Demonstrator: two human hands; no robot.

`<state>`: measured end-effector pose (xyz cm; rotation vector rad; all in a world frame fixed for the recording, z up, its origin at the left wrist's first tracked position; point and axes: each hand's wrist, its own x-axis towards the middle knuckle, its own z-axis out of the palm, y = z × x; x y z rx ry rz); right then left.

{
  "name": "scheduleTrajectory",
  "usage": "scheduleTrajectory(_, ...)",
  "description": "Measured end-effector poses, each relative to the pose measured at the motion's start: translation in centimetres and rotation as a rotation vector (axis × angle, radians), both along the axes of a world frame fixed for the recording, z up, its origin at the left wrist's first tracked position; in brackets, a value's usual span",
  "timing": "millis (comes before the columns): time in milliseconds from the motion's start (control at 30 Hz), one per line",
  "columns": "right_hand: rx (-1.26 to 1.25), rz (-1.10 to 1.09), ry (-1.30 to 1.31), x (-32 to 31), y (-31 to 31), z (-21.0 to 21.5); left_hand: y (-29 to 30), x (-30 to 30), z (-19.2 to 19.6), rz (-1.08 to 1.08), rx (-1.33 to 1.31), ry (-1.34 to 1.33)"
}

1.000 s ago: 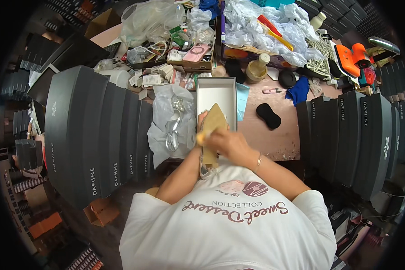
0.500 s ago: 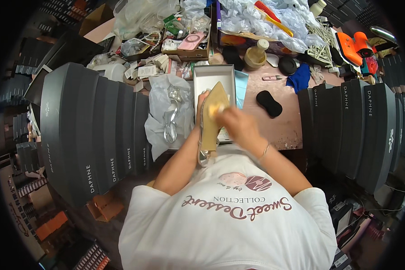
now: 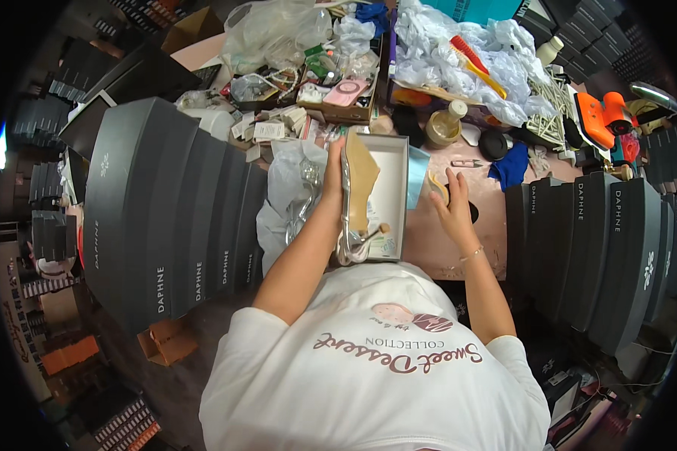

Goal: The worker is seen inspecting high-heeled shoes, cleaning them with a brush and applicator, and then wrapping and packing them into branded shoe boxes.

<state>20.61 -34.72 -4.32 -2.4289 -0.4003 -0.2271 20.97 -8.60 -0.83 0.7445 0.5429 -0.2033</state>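
My left hand (image 3: 333,177) grips a high-heeled shoe (image 3: 361,180) along its side, with the tan sole facing up. The pointed toe is at the far end, and the silvery back part and thin heel lie near my shirt. To the right, apart from the shoe, my right hand (image 3: 456,210) holds a small yellow pad (image 3: 438,188) between thumb and fingers; its exact kind is unclear. Under the shoe stands an open shoe box (image 3: 404,225) with a white inside. Left of it, a clear-and-silver shoe (image 3: 308,177) lies on white tissue paper (image 3: 271,214), partly behind my left forearm.
Dark grey shoe boxes stand in rows at the left (image 3: 139,225) and right (image 3: 598,255). Behind are a bottle of yellowish liquid (image 3: 444,128), a blue cloth (image 3: 510,167), plastic bags (image 3: 432,45) and an orange tool (image 3: 598,120). A black pad (image 3: 474,213) is partly hidden behind my right hand.
My right hand has moved from the sole off to the right, taking the yellow pad along. The shoe is turned somewhat, its heel now visible. The view has shifted slightly.
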Motion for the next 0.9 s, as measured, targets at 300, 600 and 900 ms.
scheduleTrajectory(300, 1.028, 0.18, 1.004, -3.4, 7.5, 1.8, -2.3, -2.2, 0.5, -0.075, 0.09, -0.066)
scheduleTrajectory(600, 1.399, 0.079, 1.431, -5.6, 5.6, 3.1, -4.3, -6.8, -2.6, -0.154, 0.445, -0.243)
scheduleTrajectory(900, 0.255, 0.197, 0.121, -5.8, 6.5, 4.5, -2.5, -8.1, -0.3, -0.269, 0.312, -0.067)
